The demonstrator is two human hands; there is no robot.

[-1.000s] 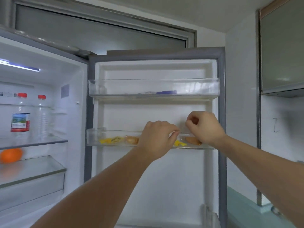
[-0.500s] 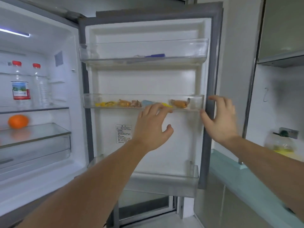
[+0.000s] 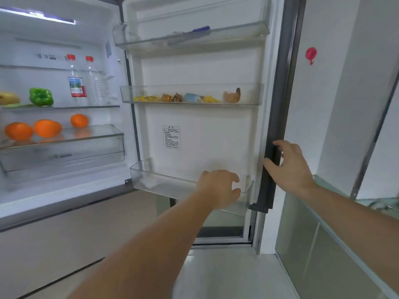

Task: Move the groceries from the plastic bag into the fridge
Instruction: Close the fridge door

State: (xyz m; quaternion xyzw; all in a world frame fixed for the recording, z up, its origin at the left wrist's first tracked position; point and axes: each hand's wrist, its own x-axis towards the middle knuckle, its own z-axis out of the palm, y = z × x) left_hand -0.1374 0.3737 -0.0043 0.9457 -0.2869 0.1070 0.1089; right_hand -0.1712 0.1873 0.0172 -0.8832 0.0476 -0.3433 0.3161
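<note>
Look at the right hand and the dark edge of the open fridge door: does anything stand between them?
Nothing visible does. The right hand is at the dark grey edge of the open white fridge door, fingers spread beside it. The left hand hangs lower, before the clear bottom door bin.

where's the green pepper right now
The green pepper sits on the upper glass shelf inside the fridge, at the left of the head view, left of the labelled bottle and above the oranges.
</note>
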